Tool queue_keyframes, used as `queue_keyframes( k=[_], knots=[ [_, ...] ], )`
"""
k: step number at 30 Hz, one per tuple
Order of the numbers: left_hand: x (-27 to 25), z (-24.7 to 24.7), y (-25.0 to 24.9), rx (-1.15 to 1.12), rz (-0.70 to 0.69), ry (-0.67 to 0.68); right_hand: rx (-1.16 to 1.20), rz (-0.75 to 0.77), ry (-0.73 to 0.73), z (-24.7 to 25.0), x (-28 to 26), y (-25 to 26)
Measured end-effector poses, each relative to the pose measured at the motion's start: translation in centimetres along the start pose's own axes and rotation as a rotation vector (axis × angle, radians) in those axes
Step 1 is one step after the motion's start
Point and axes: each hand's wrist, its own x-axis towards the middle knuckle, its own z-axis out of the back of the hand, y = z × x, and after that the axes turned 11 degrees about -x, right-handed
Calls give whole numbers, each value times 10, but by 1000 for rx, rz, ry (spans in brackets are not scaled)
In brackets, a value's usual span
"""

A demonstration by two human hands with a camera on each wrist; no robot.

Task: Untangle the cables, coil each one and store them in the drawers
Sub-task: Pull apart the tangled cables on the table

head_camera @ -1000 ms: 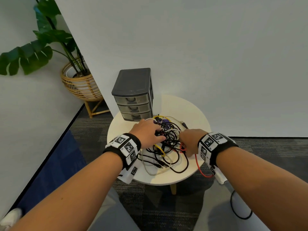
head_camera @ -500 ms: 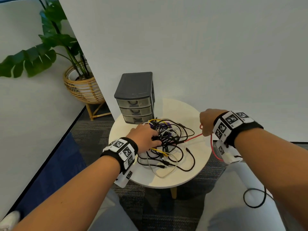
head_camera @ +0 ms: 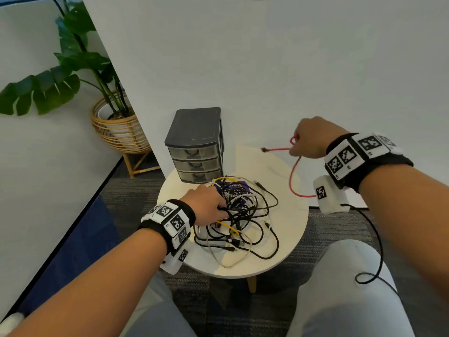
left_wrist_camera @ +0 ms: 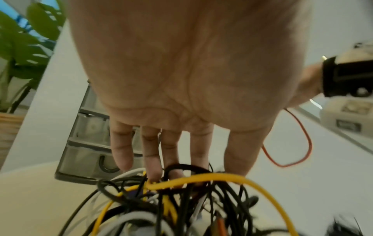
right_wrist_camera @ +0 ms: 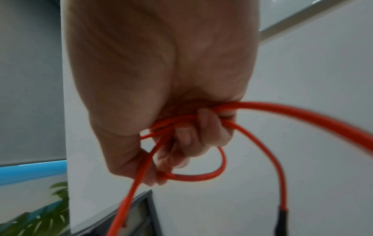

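Fingers (right_wrist_camera: pixel 201 127) curl round red cable (head_camera: pixel 292 176) — above table (head_camera: pixel 286 229).

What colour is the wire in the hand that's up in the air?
Red cable; the right wrist view shows it best.

Right hand (head_camera: pixel 309 137) holds red cable (head_camera: pixel 294 176) raised beside drawers (head_camera: pixel 194 147); left hand (head_camera: pixel 206 206) rests on cable tangle (head_camera: pixel 243 215) on counter (head_camera: pixel 289 220).
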Motion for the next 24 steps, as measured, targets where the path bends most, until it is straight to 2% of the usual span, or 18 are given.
queue_keyframes(
  k=[3, 7, 9, 11, 13, 14, 16, 20, 24],
  knots=[
    [-5, 13, -2, -222, -22, -26, 240, 134, -30, 9, -1, 13],
    [-11, 36, -15, -447, -95, -269, 586, 232, -31, 11, -3, 36],
    [-12, 44, -25, -648, -153, -324, 765, 233, 21, 5, -1, 48],
    [-14, 51, -37, -934, -168, -292, 843, 247, 67, -3, 0, 57],
    [-15, 57, -46, -1232, -150, -197, 881, 239, 44, -11, 3, 63],
    [-16, 58, -49, -1309, -157, -152, 901, 214, 14, -15, 6, 64],
    [-18, 57, -51, -1257, -194, -151, 941, 143, -21, -24, 14, 60],
    [-12, 55, -46, -825, -212, -313, 954, 28, -31, -41, 24, 43],
    [-3, 61, -41, -659, -211, -443, 953, -16, -75, -52, 30, 30]
  ],
)
